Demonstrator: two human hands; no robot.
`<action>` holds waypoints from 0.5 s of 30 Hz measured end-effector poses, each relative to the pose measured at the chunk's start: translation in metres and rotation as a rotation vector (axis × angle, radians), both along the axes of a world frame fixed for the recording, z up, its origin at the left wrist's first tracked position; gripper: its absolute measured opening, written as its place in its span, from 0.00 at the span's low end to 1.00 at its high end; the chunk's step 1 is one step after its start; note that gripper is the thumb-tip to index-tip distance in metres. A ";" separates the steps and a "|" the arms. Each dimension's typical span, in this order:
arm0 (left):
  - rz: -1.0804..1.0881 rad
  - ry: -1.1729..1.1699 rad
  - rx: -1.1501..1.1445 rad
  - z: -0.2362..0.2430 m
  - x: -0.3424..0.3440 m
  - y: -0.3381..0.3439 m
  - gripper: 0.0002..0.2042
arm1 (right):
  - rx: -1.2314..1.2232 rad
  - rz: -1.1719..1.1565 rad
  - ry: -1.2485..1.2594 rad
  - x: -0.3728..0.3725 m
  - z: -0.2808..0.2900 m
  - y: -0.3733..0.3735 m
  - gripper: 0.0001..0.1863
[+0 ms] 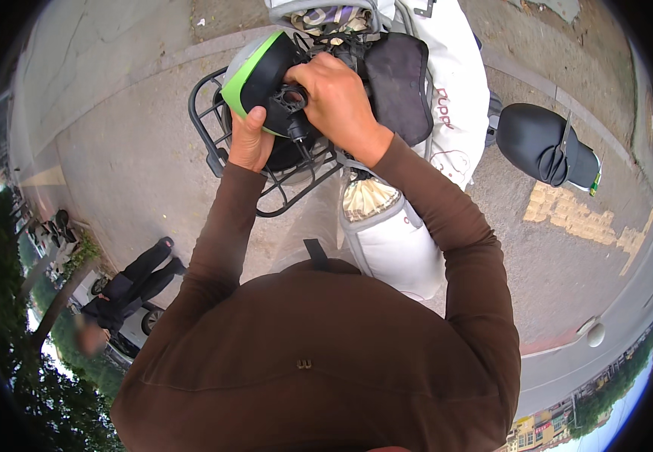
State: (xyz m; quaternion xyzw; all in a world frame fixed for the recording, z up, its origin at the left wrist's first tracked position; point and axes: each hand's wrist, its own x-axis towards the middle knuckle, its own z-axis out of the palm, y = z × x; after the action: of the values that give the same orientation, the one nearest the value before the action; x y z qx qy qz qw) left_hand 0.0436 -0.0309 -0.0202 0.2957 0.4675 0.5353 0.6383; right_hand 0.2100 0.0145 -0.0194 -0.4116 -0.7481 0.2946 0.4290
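Note:
A rounded green, grey and black housing [247, 79], perhaps a headlight unit, is tilted at the front of an electric bike. My left hand [249, 142] grips its lower edge, the thumb on the black back and the other fingers hidden underneath. A black ring-shaped fitting [292, 97] and a dark cylindrical connector [298, 128] stick out from that back. My right hand [337, 102] is closed right beside the ring, its knuckles up. What its fingertips pinch is hidden behind the hand. Dark cables [334, 45] run just beyond it.
A black wire basket [204, 124] sits below the housing. White quilted covers [454, 83] and a dark padded flap [398, 87] lie to the right. Scissors [564, 151] rest on a black seat [526, 135]. A person in dark clothes [134, 282] stands at the left, near a parked car.

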 end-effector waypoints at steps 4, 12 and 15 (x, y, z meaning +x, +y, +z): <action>-0.151 0.104 -0.070 0.004 -0.015 -0.004 0.43 | -0.067 0.027 0.004 0.000 -0.003 -0.001 0.13; -0.501 0.226 -0.349 0.039 -0.066 0.035 0.37 | -0.130 0.143 -0.102 0.001 0.013 -0.004 0.14; -0.609 0.352 -0.429 0.043 -0.062 0.056 0.40 | -0.226 0.265 0.010 0.008 0.015 0.008 0.11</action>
State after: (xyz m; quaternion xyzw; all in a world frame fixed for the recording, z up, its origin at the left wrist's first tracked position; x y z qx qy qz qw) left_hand -0.0184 0.0250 0.0229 0.3678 0.5618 0.1536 0.7249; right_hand 0.2185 0.0220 -0.0047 -0.3534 -0.7558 0.4329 0.3413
